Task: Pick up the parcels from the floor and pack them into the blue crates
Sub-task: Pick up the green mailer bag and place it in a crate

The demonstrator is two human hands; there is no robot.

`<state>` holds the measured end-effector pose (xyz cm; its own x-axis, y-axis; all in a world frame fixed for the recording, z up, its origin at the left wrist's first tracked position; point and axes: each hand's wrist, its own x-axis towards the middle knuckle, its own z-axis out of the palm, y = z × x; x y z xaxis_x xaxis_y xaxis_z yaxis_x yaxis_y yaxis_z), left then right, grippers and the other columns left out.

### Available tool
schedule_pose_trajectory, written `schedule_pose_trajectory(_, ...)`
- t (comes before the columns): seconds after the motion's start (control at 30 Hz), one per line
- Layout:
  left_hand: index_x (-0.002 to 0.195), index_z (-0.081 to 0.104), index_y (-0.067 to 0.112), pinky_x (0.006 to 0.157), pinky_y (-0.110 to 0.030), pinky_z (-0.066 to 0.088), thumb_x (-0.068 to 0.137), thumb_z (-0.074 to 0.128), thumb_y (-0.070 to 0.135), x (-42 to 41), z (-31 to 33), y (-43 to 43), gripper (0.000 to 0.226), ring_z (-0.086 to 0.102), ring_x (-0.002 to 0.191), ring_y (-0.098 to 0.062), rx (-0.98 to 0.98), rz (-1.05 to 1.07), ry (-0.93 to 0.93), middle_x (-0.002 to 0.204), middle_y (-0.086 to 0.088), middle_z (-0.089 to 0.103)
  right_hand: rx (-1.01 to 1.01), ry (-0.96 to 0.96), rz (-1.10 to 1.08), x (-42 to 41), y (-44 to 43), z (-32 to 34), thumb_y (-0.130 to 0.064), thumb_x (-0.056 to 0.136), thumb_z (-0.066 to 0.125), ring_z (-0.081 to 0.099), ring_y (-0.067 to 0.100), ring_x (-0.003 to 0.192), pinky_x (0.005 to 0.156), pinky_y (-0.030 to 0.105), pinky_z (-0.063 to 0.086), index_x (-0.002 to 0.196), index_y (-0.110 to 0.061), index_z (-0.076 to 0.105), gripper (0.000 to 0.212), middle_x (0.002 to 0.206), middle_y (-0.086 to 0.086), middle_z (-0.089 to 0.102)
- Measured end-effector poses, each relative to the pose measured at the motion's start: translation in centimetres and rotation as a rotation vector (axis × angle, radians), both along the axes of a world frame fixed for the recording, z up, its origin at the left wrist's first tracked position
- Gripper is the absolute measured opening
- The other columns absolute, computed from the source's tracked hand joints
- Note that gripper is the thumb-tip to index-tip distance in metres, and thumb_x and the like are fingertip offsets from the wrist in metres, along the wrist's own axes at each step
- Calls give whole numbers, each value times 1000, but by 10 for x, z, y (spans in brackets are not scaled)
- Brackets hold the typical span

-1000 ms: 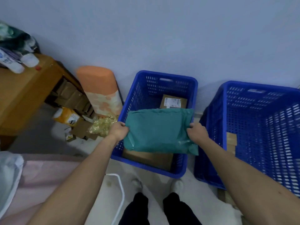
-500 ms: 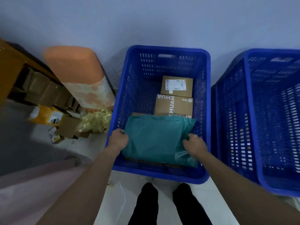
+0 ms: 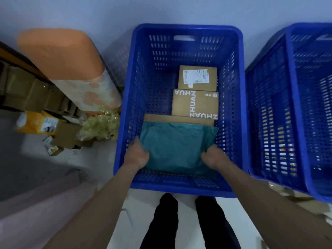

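Far left: a stack of brown cardboard boxes under a dark edge. Beside it, a tall orange-topped roll with a floral print leans towards the wall.

On the floor below the roll are a yellow parcel, a small brown carton and a crumpled clear plastic wrap. The wrap lies just beside the left wall of the centre blue crate. Pink fabric fills the lower left corner.

Inside the centre blue crate, near end: a teal mailer bag lies flat on a flat cardboard parcel, whose far edge shows beyond the bag.

Left hand is inside the crate at the bag's left edge, fingers curled round that edge and grasping it. Right hand is at the bag's right near corner, fingers bunched into the plastic and grasping it. Both forearms pass over the crate's near rim.

Further in, touching the flat parcel's far edge: a brown box printed "ZHUAN". Behind that, a brown box with a white shipping label, near the far wall. The crate's left half beyond the bag shows bare mesh floor.

Right: a second blue crate stands just beside the first. Its contents cannot be told.

Bottom centre: the person's legs in dark trousers, standing at the centre crate's near wall.
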<state>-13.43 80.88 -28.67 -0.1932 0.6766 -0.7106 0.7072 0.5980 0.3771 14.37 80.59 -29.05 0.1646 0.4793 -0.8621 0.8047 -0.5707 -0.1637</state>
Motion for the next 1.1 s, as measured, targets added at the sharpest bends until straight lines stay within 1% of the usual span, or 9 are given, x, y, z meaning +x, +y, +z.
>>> schedule_pose_trajectory(0.07,145,34,12,103,-48,44,89,57,17,5,1,-2,61,47,126,-34,72,-162,118,143,-14,42,101,-143,87,-9,-1,9,-29,95,50,48,32,120,91,38,46,135,-3,36,50,138,17,39)
schedule_pose_trajectory(0.17,153,25,10,114,-44,35,95,56,20,16,2,-3,66,32,140,-34,130,-308,184,159,-16,21,368,-195,304,-21,-1,13,-22,95,49,47,28,113,85,37,47,127,-6,39,37,128,14,41)
schedule_pose_trajectory(0.3,156,22,15,117,-38,32,97,53,26,22,-6,-3,68,13,151,-27,238,-632,241,166,-9,2,266,54,471,-30,2,0,-23,96,49,45,29,122,96,42,47,146,-15,32,53,136,10,38)
schedule_pose_trajectory(0.4,159,10,22,120,-42,24,95,57,30,19,-17,-2,80,0,153,-26,151,-948,267,166,-8,-13,212,46,558,-31,3,-10,-28,95,51,42,30,125,102,45,44,149,-18,30,59,140,9,29)
schedule_pose_trajectory(0.47,159,0,27,120,-47,19,93,60,31,15,-22,0,90,-4,153,-27,55,-1015,290,164,-7,-19,193,37,574,-30,4,-14,-29,95,51,41,30,125,102,45,43,149,-19,29,59,141,8,26)
schedule_pose_trajectory(0.6,158,-9,29,119,-47,21,92,65,31,12,-24,8,99,-3,153,-29,-19,-1100,335,163,-8,-23,154,64,599,-29,6,-15,-33,96,50,41,30,128,105,44,41,153,-20,24,63,143,8,23)
schedule_pose_trajectory(0.77,159,-7,27,119,-46,25,94,61,33,18,-9,10,94,2,152,-32,-69,-1149,361,164,-11,-20,82,37,604,-32,4,-2,-37,97,47,43,32,129,103,44,41,152,-19,26,62,148,9,25)
schedule_pose_trajectory(1.0,159,3,21,105,-46,43,92,58,26,22,50,9,87,18,148,-34,49,-1219,353,165,-16,-7,129,-12,464,-25,-14,49,-32,98,46,42,35,132,105,44,40,150,-12,29,59,151,15,30)
schedule_pose_trajectory(1.1,158,9,14,108,-47,40,92,58,24,32,76,9,83,20,147,-34,80,-1282,389,164,-17,-4,155,-15,368,-14,-32,84,-34,97,46,43,35,131,105,45,40,146,-11,33,55,147,15,35)
